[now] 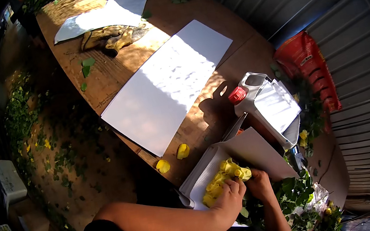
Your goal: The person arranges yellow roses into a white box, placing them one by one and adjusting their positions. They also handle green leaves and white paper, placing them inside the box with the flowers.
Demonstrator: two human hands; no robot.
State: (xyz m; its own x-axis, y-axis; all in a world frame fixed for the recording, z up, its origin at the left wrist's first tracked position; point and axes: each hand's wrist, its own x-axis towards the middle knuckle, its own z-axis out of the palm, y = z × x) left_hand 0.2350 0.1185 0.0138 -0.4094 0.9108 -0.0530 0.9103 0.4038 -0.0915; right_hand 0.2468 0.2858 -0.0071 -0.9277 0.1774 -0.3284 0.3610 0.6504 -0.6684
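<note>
Several yellow roses [214, 187] lie in rows on white corrugated paper [201, 172] close to my body. My left hand [229, 195] rests on the rose heads, its fingers curled over them; whether it grips one is unclear. Just to the right, my right hand [259, 183] is beside a rose bloom [242, 174] at the end of the bunch, its fingers partly hidden. A grey-white cardboard sheet [260, 154] stands tilted behind the flowers. Green rose leaves [287, 190] spread below and right of my right hand. Two loose yellow petals [183, 151] lie on the wooden table.
Large white paper sheets [166, 89] lie across the wooden table [105, 73]. Work gloves [115, 39] lie beyond, partly under more paper [100, 18]. A cut-open plastic jug [259, 103] with a red cap holds paper pieces. A red bag [308, 67] leans against the corrugated wall [351, 42].
</note>
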